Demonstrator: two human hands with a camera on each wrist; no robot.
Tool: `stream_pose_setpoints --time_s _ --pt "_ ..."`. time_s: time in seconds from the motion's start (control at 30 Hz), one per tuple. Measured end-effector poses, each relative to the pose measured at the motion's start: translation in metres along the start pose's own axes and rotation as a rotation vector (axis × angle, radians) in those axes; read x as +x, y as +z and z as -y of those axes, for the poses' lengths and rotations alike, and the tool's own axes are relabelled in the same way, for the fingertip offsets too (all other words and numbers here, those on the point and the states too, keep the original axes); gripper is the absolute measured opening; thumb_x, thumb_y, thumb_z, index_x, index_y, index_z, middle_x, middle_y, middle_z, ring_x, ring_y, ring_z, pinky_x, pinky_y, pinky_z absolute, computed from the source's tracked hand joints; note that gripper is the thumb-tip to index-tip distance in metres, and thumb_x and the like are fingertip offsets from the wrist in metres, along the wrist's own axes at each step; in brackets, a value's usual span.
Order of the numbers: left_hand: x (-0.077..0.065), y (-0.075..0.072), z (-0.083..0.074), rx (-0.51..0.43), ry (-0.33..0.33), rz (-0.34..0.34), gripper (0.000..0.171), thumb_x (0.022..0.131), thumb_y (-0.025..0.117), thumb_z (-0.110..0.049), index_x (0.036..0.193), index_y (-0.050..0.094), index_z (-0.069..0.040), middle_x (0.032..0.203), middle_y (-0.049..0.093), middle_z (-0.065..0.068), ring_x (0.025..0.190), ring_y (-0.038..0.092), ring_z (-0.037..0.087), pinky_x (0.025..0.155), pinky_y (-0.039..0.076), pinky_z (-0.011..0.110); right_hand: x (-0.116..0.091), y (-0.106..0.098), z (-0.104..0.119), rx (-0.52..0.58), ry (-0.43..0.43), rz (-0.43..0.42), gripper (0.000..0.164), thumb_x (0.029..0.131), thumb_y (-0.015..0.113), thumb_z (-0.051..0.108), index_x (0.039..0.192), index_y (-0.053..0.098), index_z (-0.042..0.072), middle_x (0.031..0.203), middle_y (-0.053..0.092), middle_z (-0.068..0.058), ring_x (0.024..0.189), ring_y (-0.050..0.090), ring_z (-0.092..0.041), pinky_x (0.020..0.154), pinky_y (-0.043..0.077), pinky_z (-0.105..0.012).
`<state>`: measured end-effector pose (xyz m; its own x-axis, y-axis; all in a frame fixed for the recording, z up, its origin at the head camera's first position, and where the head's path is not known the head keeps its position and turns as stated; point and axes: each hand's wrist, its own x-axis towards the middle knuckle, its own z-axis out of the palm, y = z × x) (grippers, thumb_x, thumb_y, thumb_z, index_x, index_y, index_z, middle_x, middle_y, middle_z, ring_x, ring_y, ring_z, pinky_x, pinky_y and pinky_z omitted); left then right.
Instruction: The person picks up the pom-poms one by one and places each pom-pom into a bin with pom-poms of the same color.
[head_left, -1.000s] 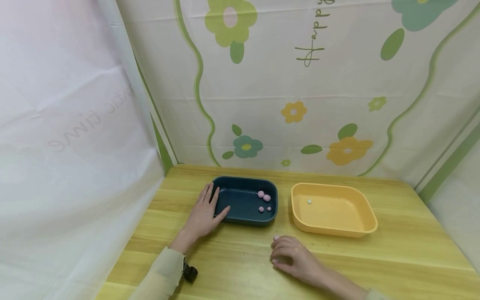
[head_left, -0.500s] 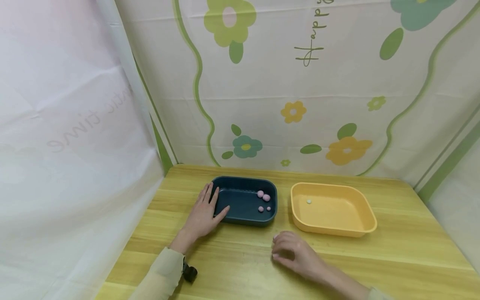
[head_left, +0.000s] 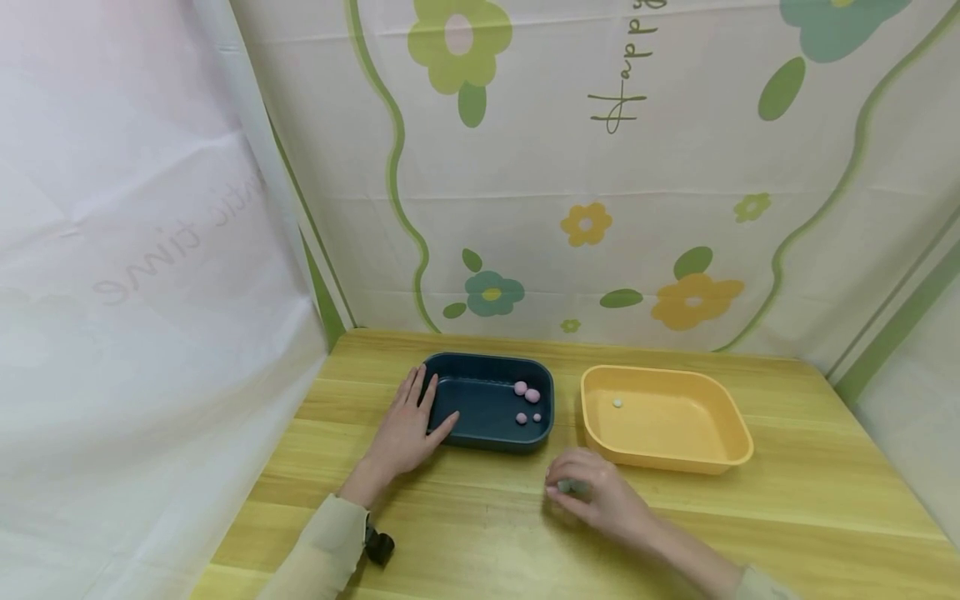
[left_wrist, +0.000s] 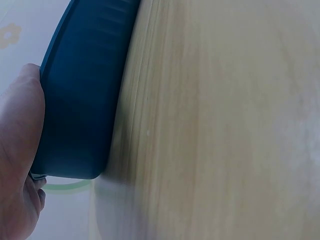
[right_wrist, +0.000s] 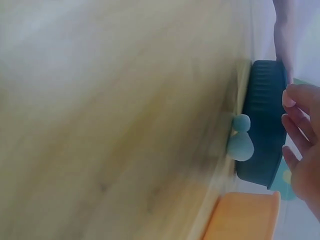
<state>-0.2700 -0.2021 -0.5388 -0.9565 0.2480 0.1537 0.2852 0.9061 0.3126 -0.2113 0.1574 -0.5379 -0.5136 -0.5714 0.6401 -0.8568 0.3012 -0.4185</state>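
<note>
My left hand [head_left: 403, 435] rests over the left end of the dark blue tray [head_left: 491, 442], its fingers straight and spread, the thumb at the front rim. In the left wrist view that hand [left_wrist: 17, 135] lies along the tray's upper edge. Several pink balls [head_left: 532, 396] sit at the right end inside the tray. In front of the two trays, my right hand [head_left: 606, 500] hovers low over the table with loosely bent fingers. Beneath it are two pale green balls [right_wrist: 240, 146], one larger, side by side; the right wrist view shows the fingers [right_wrist: 294, 131] apart from them.
A yellow tray [head_left: 675, 461] stands right of the blue one with a small pale ball [head_left: 617, 403] inside. Both trays are on a wooden table [head_left: 465, 517], enclosed at the back and sides by flower-printed cloth [head_left: 525, 167]. A black device [head_left: 380, 547] is strapped at my left wrist.
My right hand has shifted slightly toward the yellow tray, and pale green balls now show between its thumb and fingers. The left hand has stayed on the blue tray.
</note>
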Motion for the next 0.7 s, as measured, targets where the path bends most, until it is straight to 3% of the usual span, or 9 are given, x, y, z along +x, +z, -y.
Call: stream_pose_setpoints --time_s 0.23,0.5,0.7 --pt "0.0 -0.001 0.0 -0.005 0.0 0.002 0.092 0.111 0.05 -0.064 0.175 0.023 -0.003 0.186 0.006 0.021 0.174 0.007 0.04 0.141 0.019 0.057 0.008 -0.005 0.0 0.008 -0.006 -0.022 0.038 0.075 0.091 -0.012 0.099 0.081 0.015 0.102 0.079 0.002 0.097 0.071 -0.014 0.097 0.055 -0.011" --pt "0.0 -0.002 -0.001 -0.006 0.001 0.01 0.092 0.111 0.05 -0.063 0.175 0.022 -0.003 0.186 0.005 0.021 0.174 0.006 0.04 0.141 0.018 0.057 0.011 -0.008 0.0 0.005 0.055 -0.018 0.035 0.08 0.091 -0.008 0.101 0.08 0.018 0.103 0.079 0.006 0.097 0.073 -0.011 0.094 0.058 -0.012" --pt "-0.001 -0.004 -0.002 -0.016 -0.004 0.015 0.092 0.111 0.05 -0.063 0.175 0.022 -0.004 0.186 0.006 0.021 0.174 0.006 0.04 0.141 0.018 0.057 0.013 -0.009 0.0 0.037 0.053 -0.034 0.035 0.081 0.09 -0.009 0.104 0.081 0.017 0.103 0.081 0.001 0.095 0.075 -0.013 0.095 0.058 -0.011"
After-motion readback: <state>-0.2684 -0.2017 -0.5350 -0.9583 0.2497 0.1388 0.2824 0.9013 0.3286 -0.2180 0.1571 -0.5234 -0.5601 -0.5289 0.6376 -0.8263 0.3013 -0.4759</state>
